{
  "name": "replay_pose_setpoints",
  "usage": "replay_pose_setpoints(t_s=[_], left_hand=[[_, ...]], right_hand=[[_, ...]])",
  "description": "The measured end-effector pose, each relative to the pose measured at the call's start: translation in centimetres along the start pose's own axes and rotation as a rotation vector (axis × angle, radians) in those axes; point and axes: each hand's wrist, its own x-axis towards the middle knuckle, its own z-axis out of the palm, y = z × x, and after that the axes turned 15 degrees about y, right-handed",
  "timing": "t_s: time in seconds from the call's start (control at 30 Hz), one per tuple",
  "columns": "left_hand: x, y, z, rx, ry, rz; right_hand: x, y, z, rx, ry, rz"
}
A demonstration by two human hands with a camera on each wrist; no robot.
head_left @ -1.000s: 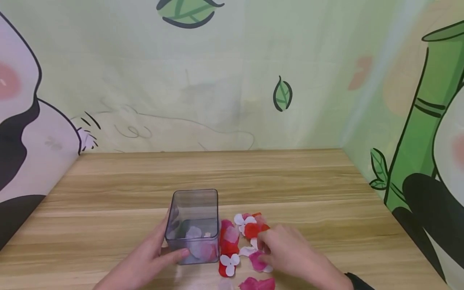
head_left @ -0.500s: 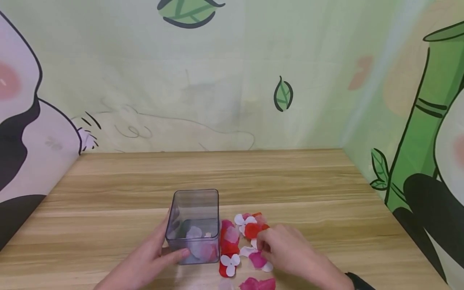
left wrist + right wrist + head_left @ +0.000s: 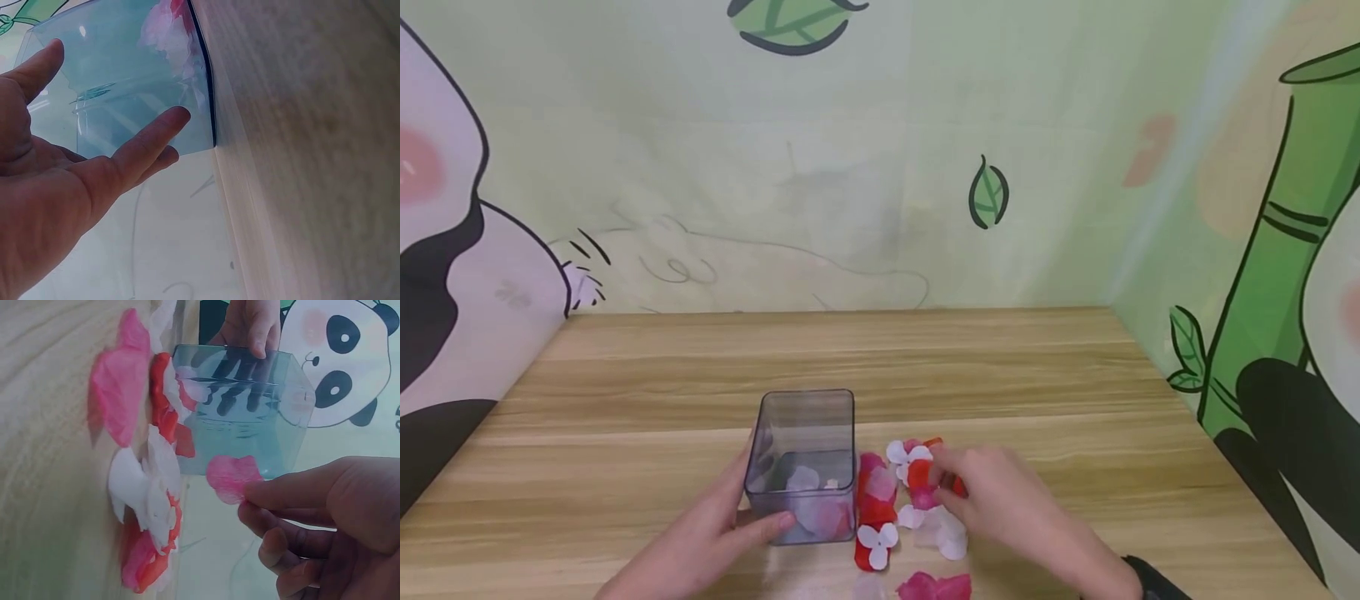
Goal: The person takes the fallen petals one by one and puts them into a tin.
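A clear grey-tinted plastic box (image 3: 803, 425), open at the top, stands on the table with a few pale and pink petals at its bottom. My left hand (image 3: 703, 533) holds it at the left, thumb on the front wall and fingers spread along the side (image 3: 94, 162). Between thumb and forefinger, my right hand (image 3: 1003, 492) pinches a pink petal (image 3: 226, 478), raised off the pile just right of the box. Below that hand lie white petals (image 3: 942, 533). Red petals and a white flower (image 3: 877, 546) line the box's right side.
Another pink petal (image 3: 934, 587) lies at the front edge of view. More red and white petals (image 3: 910, 458) lie behind the pile. The wooden table (image 3: 1037, 375) runs back to a wall cloth (image 3: 865, 167) printed with pandas and bamboo.
My right hand has picked the pink petal from the pile and raised it slightly, uncovering white petals beneath. The left hand and the box have stayed in place.
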Motion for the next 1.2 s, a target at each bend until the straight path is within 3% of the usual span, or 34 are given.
replay_pose_setpoints(t_s=[0.33, 0.53, 0.7, 0.9, 1.2], left_hand=[[0.0, 0.3, 0.1, 0.034, 0.004, -0.096], [0.0, 0.1, 0.0, -0.002, 0.000, -0.039], [0.0, 0.0, 0.0, -0.016, -0.002, 0.002], [0.0, 0.0, 0.0, -0.008, -0.008, -0.020], [-0.1, -0.2, 0.1, 0.020, -0.001, 0.006]], right_hand=[[0.5, -0.7, -0.7, -0.001, 0.129, 0.020], [0.9, -1.2, -0.8, 0.010, 0.214, 0.003], [1.4, -1.8, -0.7, 0.069, 0.308, -0.086], [2.0, -2.6, -0.4, 0.133, 0.430, -0.227], [2.6, -3.6, 0.1, 0.171, 0.489, -0.279]])
